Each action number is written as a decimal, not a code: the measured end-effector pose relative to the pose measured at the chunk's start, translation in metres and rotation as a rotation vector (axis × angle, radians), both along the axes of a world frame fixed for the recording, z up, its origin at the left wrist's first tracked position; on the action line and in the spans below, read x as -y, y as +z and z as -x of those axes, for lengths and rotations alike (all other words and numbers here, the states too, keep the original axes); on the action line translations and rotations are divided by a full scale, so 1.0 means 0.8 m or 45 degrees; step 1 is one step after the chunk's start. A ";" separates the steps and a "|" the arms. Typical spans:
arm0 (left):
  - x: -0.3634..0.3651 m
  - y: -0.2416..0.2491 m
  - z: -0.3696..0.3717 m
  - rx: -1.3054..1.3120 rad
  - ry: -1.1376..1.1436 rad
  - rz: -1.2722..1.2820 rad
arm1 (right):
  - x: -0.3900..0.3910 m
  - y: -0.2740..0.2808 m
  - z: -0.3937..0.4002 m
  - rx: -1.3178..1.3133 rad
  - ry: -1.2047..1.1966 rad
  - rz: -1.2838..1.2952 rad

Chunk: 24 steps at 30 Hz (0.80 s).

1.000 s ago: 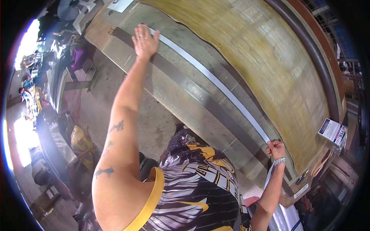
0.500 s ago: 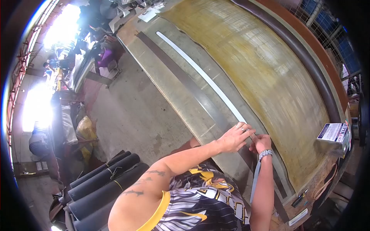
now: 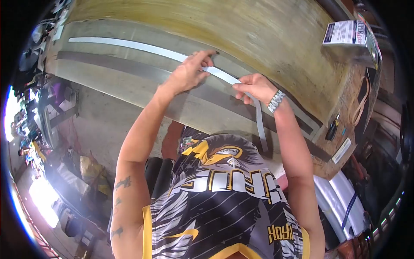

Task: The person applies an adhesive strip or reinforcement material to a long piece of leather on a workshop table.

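A long white strip [image 3: 129, 43] runs along a grey band on the worktable. My left hand [image 3: 189, 72] rests over it, index finger stretched out and thumb apart, touching the strip from above. Part of the strip is hidden under those fingers. To the right, my right hand [image 3: 257, 89], with a metal watch [image 3: 276, 101] on its wrist, pinches the strip between thumb and fingers. Beyond this pinch the loose end curves down toward my body. A dark flat strip [image 3: 116, 65] lies nearer me, parallel to the white one.
A large yellowish-brown sheet [image 3: 258, 39] covers the table's far side. At the right stand a printed box [image 3: 349, 41], small pliers-like tools [image 3: 332, 129] and a white label-like piece [image 3: 342, 150]. Silvery rolls [image 3: 338, 203] are below the table's right end.
The view has swung toward the table's right end. My hands, close together before, are now apart, with a stretch of the white strip showing between them.
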State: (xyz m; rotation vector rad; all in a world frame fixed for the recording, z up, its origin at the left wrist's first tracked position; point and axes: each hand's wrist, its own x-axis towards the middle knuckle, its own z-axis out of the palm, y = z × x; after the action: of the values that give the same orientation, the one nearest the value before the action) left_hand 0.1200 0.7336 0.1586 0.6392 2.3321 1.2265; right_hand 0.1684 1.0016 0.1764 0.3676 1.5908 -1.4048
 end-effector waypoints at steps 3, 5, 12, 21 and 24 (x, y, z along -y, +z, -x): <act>0.000 0.009 0.001 -0.004 -0.003 0.037 | -0.016 -0.001 -0.023 -0.192 0.017 -0.252; -0.002 0.006 -0.001 -0.028 0.012 0.068 | -0.025 -0.003 -0.032 -0.296 0.045 -0.430; -0.018 0.006 -0.014 -0.305 -0.028 0.204 | -0.037 -0.012 -0.048 -0.326 0.022 -0.545; -0.022 -0.008 -0.022 -0.409 0.016 0.239 | -0.031 -0.005 -0.046 -0.291 0.010 -0.615; -0.023 -0.013 -0.023 -0.407 0.027 0.209 | -0.031 -0.008 -0.047 -0.308 0.024 -0.646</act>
State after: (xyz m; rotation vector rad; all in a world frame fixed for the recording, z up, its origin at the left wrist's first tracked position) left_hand 0.1386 0.7521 0.1485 0.8041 2.6724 0.9860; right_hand 0.2058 1.0261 0.1701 0.4888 2.1458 -1.0445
